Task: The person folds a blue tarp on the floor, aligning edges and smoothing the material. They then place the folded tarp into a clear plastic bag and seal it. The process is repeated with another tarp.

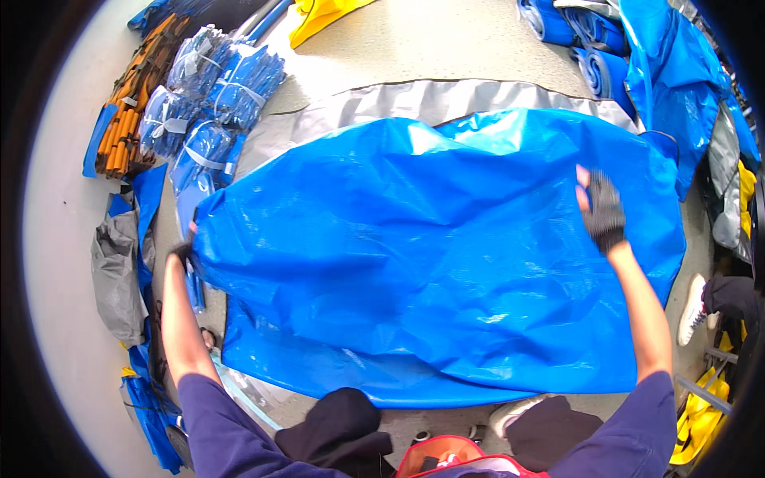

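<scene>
A large blue plastic sheet (414, 255), shiny and creased, spreads before me across the middle. At its left edge is my left hand (183, 252), in a dark fingerless glove; it is closed on the gathered edge, and most of its fingers are hidden. My right hand (603, 213), in a similar glove, is over the right part of the sheet with thumb and forefinger apart. No fold shows between those fingers. Beyond the blue sheet's far edge shows a silver-grey sheet (358, 103), partly under it.
Clear-wrapped blue bundles (239, 92) tied with white strips lie at the far left, beside orange-brown strips (119, 131). Rolled blue mats (598, 72) and draped blue sheeting (673, 88) are at the far right. Another person's shoe (692, 311) is at the right. An open red bag (442, 456) hangs near me.
</scene>
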### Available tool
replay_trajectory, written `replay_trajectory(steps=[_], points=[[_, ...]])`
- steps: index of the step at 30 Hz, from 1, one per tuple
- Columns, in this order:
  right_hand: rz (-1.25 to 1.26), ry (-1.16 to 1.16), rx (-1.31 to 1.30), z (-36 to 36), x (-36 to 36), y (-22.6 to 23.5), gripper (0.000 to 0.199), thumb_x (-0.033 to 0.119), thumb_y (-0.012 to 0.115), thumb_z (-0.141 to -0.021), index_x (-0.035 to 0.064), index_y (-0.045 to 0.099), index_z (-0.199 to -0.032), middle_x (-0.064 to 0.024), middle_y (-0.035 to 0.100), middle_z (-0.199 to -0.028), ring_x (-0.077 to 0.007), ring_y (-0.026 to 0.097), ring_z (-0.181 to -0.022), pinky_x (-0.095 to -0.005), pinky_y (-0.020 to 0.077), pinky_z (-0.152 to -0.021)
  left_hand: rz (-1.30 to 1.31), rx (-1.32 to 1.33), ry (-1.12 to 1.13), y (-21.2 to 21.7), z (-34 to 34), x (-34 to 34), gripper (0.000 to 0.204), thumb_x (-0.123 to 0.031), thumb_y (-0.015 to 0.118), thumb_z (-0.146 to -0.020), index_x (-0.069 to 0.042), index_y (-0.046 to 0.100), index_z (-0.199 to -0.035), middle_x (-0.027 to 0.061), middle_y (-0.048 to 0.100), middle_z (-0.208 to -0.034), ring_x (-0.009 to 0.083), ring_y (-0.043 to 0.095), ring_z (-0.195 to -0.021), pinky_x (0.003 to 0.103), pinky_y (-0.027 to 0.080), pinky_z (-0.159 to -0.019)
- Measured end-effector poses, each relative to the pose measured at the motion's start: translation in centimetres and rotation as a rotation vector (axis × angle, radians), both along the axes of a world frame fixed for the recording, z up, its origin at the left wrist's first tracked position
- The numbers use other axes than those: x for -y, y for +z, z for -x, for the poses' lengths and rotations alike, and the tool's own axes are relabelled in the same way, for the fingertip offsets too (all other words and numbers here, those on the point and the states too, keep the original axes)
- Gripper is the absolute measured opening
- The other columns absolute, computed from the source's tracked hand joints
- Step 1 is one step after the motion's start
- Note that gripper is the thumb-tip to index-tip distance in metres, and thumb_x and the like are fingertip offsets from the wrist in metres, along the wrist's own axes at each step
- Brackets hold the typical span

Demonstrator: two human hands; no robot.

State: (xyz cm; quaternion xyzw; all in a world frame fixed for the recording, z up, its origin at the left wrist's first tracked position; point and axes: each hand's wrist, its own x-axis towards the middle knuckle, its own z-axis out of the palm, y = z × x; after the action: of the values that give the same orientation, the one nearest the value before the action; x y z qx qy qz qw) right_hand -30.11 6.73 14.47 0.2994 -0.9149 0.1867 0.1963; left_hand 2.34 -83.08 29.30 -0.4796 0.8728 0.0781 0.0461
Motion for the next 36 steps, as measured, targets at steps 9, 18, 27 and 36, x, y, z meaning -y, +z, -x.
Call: replay_trajectory(steps=[9, 18, 27, 36], points=[[-0.252, -0.598, -0.181, 4.5, 10.7, -10.6, 0.080, 0.066, 0.049, -0.080, 0.0178, 0.034, -0.142, -0.0174, 0.037, -0.142, -0.0348, 0.037, -0.127, -0.0532, 0.0258, -0.103, 0.043, -0.755, -0.586, 2.7, -0.8, -19.4, 0.037, -0.023, 0.055, -0.093, 0.001, 0.056, -0.121, 0.0146, 0.065, -0.109, 0.0245, 0.061, -0.098, 0.037, 0.045, -0.088], [0.158, -0.421, 0.468, 5.8, 14.4, -14.2, 0.087, 0.065, 0.045, -0.084, 0.0138, 0.014, -0.148, -0.0222, 0.017, -0.151, -0.0418, 0.021, -0.137, -0.0452, 0.0247, -0.110, -0.146, -0.044, -0.052, -14.7, 4.5, 1.0, 0.084, -0.070, 0.044, -0.084, 0.004, 0.054, -0.124, 0.0264, 0.058, -0.118, 0.0379, 0.051, -0.116, 0.038, 0.038, -0.099], [-0.688, -0.457, 0.784, 4.7, 15.3, -13.1, 0.076, 0.063, 0.051, -0.080, 0.0276, 0.030, -0.144, -0.0124, 0.020, -0.152, -0.0411, 0.027, -0.135, -0.0566, 0.0320, -0.104, -0.663, -0.502, -0.250, -2.9, 5.2, -11.0, 0.079, -0.060, 0.051, -0.084, -0.007, 0.036, -0.140, 0.0123, 0.048, -0.134, 0.0271, 0.050, -0.117, 0.037, 0.043, -0.096], [0.186, 0.262, 0.315, 5.2, 37.1, 4.0, 0.084, 0.055, 0.068, -0.073, 0.0119, 0.037, -0.137, -0.0222, 0.051, -0.129, -0.0385, 0.056, -0.109, -0.0421, 0.0457, -0.090, -0.477, 0.184, -1.141, -13.1, -8.7, -27.6, 0.058, -0.039, 0.048, -0.089, -0.006, 0.040, -0.135, 0.0162, 0.047, -0.134, 0.0299, 0.052, -0.113, 0.040, 0.043, -0.095]])
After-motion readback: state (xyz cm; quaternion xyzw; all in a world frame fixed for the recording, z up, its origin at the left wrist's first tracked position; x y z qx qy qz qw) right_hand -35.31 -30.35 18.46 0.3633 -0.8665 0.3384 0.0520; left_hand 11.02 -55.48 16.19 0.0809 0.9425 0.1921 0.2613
